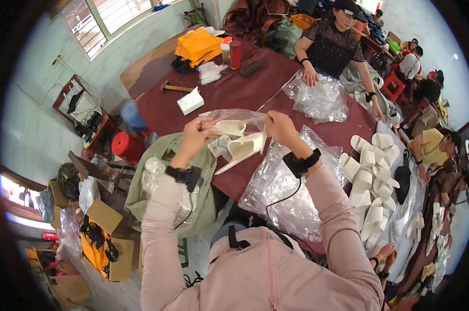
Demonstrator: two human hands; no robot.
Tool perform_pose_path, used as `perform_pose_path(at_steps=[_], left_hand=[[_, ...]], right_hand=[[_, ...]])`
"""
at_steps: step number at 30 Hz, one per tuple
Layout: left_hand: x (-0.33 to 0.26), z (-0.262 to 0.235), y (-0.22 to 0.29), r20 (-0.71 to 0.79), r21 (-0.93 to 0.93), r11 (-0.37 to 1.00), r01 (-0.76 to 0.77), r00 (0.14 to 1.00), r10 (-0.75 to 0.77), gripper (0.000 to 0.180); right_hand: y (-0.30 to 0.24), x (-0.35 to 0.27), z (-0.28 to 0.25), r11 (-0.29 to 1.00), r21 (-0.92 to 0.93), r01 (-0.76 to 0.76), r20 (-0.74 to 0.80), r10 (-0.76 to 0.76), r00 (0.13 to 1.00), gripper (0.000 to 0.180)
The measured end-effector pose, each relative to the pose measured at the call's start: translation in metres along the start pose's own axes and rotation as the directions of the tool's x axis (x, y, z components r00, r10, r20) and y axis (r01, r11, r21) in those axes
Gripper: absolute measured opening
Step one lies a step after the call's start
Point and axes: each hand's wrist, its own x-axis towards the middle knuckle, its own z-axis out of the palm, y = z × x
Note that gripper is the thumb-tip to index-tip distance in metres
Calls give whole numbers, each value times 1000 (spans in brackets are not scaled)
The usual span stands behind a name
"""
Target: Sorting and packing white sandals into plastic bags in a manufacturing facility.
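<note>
Above the dark red table [164, 111] I hold up a clear plastic bag [244, 115] with a pair of cream slippers [246, 147] inside. My left hand [195, 136] pinches the bag's left upper edge, and my right hand [281, 129] grips its right upper corner. The slippers hang between the hands, one lower than the other. Below my right forearm lies a wide spread of flat clear bags [276, 199]. A green cloth sack [208, 205] with bagged items in it opens beneath my left forearm.
A white box [191, 102], a hammer [176, 88], a red bottle [235, 55] and orange packages [197, 46] sit on the far table. Cream slippers [368, 179] are piled at right. Opposite, a person [334, 46] touches more clear bags [320, 98]. Red stool [127, 147] at left.
</note>
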Motion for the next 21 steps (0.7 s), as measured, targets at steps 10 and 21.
perform_pose_path(at_steps=[10, 21], left_hand=[[-125, -99, 68, 70, 272, 950, 150, 982, -175, 28], [-246, -152, 77, -178, 22, 973, 229, 959, -222, 22]], right_hand=[[-76, -66, -9, 945, 326, 38, 495, -205, 844, 23], [-134, -116, 17, 737, 634, -236, 717, -445, 537, 27]])
